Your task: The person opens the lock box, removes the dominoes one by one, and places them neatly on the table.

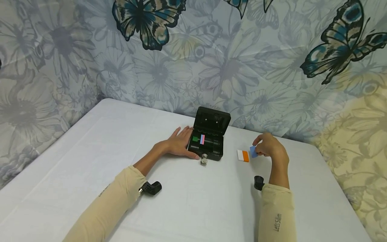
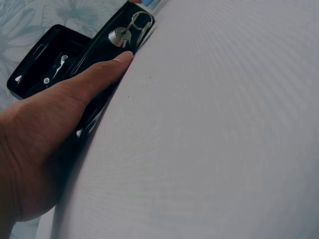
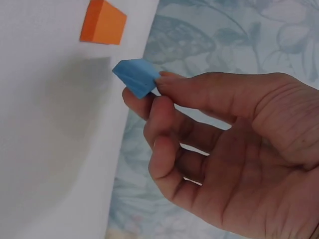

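Observation:
A small black box [image 1: 208, 141] with its lid raised stands on the white table [image 1: 90, 154]; a green piece [image 1: 195, 138] and a pink-and-blue piece [image 1: 202, 139] lie inside. A key [image 1: 204, 160] hangs from its front lock [image 2: 121, 35]. My left hand [image 1: 179, 143] lies flat against the box's left side [image 2: 94, 59], fingers straight. My right hand [image 1: 269, 146] pinches a blue block [image 1: 253, 151] [image 3: 137, 75] a little above the table. Just left of it lie an orange block [image 1: 246, 156] [image 3: 103, 22] and a white block [image 1: 240, 155], side by side.
A flowered cloth with butterflies [image 1: 211, 57] hangs behind and to the left of the table. The table's edge runs close on the right [image 1: 335, 174]. Black wrist cameras [image 1: 151, 187] sit on both sleeves.

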Action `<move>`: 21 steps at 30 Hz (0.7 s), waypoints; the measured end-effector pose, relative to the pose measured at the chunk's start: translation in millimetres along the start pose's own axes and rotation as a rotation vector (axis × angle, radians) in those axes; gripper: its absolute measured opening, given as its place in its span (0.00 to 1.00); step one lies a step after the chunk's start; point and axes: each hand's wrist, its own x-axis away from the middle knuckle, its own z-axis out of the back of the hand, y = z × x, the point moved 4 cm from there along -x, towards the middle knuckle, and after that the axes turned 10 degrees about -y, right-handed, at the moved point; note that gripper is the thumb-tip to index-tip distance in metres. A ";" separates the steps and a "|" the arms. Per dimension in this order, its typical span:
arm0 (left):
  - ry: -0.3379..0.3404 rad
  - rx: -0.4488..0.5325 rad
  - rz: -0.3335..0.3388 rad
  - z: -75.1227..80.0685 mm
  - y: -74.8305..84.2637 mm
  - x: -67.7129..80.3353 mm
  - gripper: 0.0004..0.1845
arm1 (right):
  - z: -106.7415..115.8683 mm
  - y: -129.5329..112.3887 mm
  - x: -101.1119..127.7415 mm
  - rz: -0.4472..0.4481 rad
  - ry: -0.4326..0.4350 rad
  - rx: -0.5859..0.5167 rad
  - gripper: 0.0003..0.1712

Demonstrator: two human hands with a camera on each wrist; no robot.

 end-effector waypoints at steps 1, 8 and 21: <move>0.001 0.001 0.001 0.1 0.1 0.1 0.70 | -0.5 1.1 -0.7 -0.004 -0.004 -0.002 0.25; 0.004 -0.003 0.004 1.0 1.7 1.2 0.69 | -5.7 6.1 -7.0 -0.024 -0.056 -0.021 0.23; 0.000 0.013 0.008 2.4 5.1 3.5 0.69 | -7.5 9.2 -10.9 -0.053 -0.088 -0.022 0.19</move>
